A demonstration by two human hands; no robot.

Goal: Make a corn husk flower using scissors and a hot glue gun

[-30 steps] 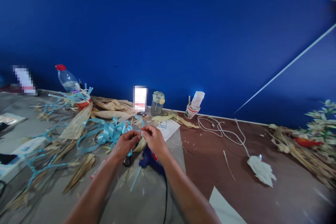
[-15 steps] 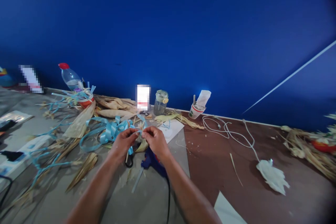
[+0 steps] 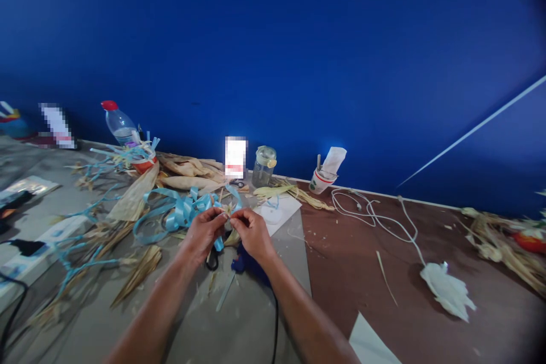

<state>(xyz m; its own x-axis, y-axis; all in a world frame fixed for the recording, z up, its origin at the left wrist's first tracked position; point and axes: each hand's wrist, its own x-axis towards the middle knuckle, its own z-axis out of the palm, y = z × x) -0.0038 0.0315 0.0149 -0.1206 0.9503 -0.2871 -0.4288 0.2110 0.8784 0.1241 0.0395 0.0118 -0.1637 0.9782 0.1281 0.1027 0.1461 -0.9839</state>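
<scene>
My left hand point(image 3: 205, 234) and my right hand point(image 3: 253, 233) meet in front of me, thumbs and forefingers pinched close together. Between the fingertips is a small pale dried-husk flower point(image 3: 227, 208), partly covered by the fingers. A light blue ribbon point(image 3: 183, 213) lies in loops beside my left hand, and one strip of it rises just behind the fingertips. Under my right hand and wrist sits a dark blue glue gun point(image 3: 251, 264), mostly hidden. Black scissor-like handles point(image 3: 212, 260) show below my left hand, near a clear glue stick point(image 3: 225, 291).
Dried husks point(image 3: 187, 168), a glass jar point(image 3: 264, 166) and a white cup point(image 3: 321, 180) line the wall. Blue-wrapped stems point(image 3: 81, 264) and a power strip point(image 3: 46, 244) lie left. A white cable point(image 3: 371, 210) and crumpled tissue point(image 3: 447, 290) are on the right.
The whole view has shifted slightly. Both hands keep their pinch on the husk flower, and a blue ribbon strip now stands up more plainly behind the fingertips.
</scene>
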